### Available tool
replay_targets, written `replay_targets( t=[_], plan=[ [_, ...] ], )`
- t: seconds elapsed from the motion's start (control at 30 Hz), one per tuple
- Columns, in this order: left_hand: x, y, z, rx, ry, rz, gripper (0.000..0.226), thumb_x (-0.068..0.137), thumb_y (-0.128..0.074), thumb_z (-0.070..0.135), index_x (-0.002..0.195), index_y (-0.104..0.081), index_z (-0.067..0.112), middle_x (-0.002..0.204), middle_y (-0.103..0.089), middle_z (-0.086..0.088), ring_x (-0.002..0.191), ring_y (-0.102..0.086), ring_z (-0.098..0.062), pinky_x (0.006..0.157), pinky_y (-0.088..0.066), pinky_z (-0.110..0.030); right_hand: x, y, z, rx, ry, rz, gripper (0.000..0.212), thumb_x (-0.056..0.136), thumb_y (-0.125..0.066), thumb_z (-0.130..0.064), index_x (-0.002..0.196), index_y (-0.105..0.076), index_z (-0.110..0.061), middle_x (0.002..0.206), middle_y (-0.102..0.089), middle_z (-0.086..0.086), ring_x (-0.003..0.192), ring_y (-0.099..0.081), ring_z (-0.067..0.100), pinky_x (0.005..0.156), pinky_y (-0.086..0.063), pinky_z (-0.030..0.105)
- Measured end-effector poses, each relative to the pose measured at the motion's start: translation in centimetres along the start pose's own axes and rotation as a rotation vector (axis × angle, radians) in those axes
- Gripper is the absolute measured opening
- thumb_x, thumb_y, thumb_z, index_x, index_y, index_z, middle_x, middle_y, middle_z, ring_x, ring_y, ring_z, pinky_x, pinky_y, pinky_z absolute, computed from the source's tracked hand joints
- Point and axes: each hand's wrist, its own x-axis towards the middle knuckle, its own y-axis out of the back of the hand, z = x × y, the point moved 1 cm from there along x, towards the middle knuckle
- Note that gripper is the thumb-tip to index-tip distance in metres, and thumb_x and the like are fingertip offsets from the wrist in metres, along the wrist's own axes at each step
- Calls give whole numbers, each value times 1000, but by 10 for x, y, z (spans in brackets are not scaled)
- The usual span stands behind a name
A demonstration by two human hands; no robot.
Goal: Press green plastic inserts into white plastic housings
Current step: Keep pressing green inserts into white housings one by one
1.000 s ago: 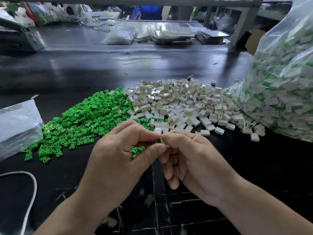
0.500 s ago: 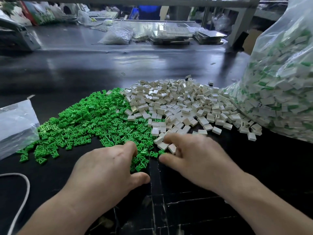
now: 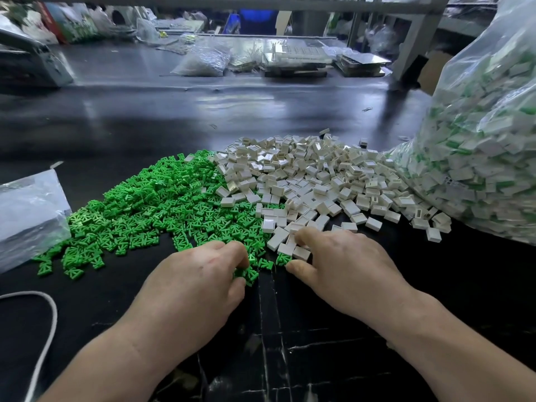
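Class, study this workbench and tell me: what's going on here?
A person works at a dark table. The left hand pinches green inserts at the near edge of their heap, while the right hand touches the white housings beside it. A clear bag of white and green pieces stands at right.

black table point(image 3: 145, 123), green inserts point(image 3: 150, 207), white housings point(image 3: 319, 181)
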Motion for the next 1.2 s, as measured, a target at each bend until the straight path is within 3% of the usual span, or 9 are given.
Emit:
replay_targets(
  t=[0.13, 0.23, 0.43, 0.6, 0.7, 0.8, 0.97, 1.07, 1.2],
  plan=[
    [0, 2, 0, -143, 31, 70, 11, 90, -54, 46, 99, -51, 40, 87, -56, 24, 81, -55, 0, 72, -48, -24, 1, 2, 1, 24, -1, -31, 26, 98, -49, -54, 107, -50, -30, 82, -51, -12, 91, -58, 19, 69, -42, 34],
    [2, 5, -1, -352, 87, 122, 5, 86, -58, 41, 91, -59, 38, 75, -63, 17, 76, -60, 1, 62, -52, -22, 0, 5, 2, 11, 4, -51, 20, 99, -49, -49, 97, -43, -30, 76, -44, -13, 83, -51, 17, 68, -41, 33],
    [7, 5, -4, -1027, 271, 42, 23, 93, -60, 10, 84, -71, 28, 81, -75, 0, 70, -72, -14, 52, -55, -22, 0, 5, 1, 6, 6, 14, 19, 97, -43, -37, 91, -53, -22, 70, -48, -7, 75, -53, 21, 66, -45, 34],
    [9, 8, -7, -1320, 335, 35, 8, 79, -67, 21, 82, -74, 23, 86, -75, -13, 71, -72, -22, 49, -52, -23, -1, 5, -1, 10, 15, -4, 28, 95, -43, -33, 99, -69, -24, 80, -65, -3, 81, -61, 20, 73, -53, 33],
    [9, 8, -7, -1363, 341, 29, 14, 71, -68, 27, 81, -75, 21, 87, -74, -13, 71, -71, -20, 48, -52, -24, -2, 7, 3, 236, -19, -14, 23, 92, -50, -31, 91, -72, -25, 75, -67, -8, 75, -61, 9, 70, -54, 29],
    [9, 9, -6, -1393, 346, 34, 16, 67, -69, 28, 80, -76, 20, 86, -74, -13, 69, -70, -19, 48, -52, -24, -4, 8, 6, 598, -41, 34, 11, 93, -63, -33, 89, -73, -32, 69, -65, -18, 59, -57, -1, 52, -45, 15],
    [9, 9, 0, -1517, 347, 9, 15, 65, -73, 25, 77, -76, 17, 84, -73, -17, 65, -69, -19, 46, -51, -23, -5, 7, -2, 1433, -73, -196, 15, 91, -72, -17, 104, -71, -23, 64, -57, -3, 48, -42, 10, 39, -34, 20],
    [8, 8, 7, -1572, 317, -4, 17, 61, -76, 28, 75, -76, 18, 83, -73, -19, 64, -69, -20, 46, -51, -23, -7, 8, -10, 1544, -19, -252, 7, 90, -73, -18, 89, -76, -23, 75, -57, 12, 48, -42, 10, 38, -32, 19],
    [6, 7, 12, -1554, 261, -4, 16, 68, -74, 30, 79, -75, 19, 85, -73, -20, 67, -69, -21, 49, -51, -23, -9, 10, -14, 1532, 34, -229, 13, 96, -65, -18, 90, -70, -27, 77, -67, 4, 45, -43, 9, 36, -31, 18]
  ],
)
